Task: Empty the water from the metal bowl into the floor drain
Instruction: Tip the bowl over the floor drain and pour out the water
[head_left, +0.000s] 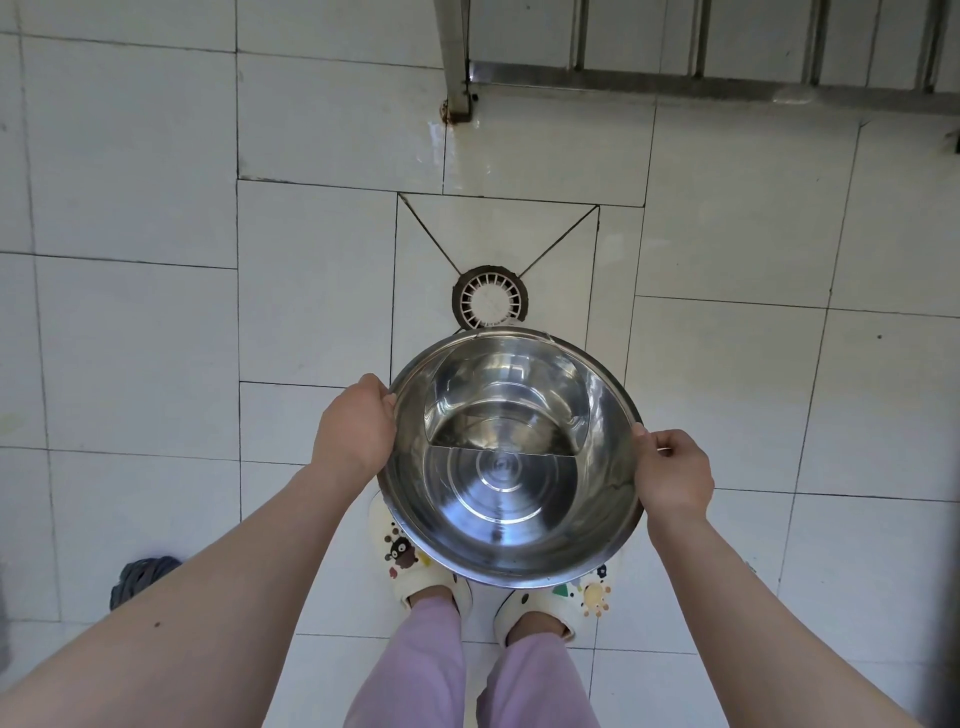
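A shiny metal bowl (511, 457) is held in the air over my feet, tilted away from me. Clear water (506, 410) pools in its far half and reaches the far rim. My left hand (356, 428) grips the bowl's left rim and my right hand (672, 475) grips the right rim. The round floor drain (491, 299), a white slotted grate in a dark ring, lies on the tiled floor just beyond the bowl's far rim; its near edge is hidden by the bowl.
White floor tiles (311, 291) slope toward the drain. A metal railing with a post (457, 62) runs along the top. A dark cloth or mop head (143, 574) lies at the left. My slippers (415, 577) stand under the bowl.
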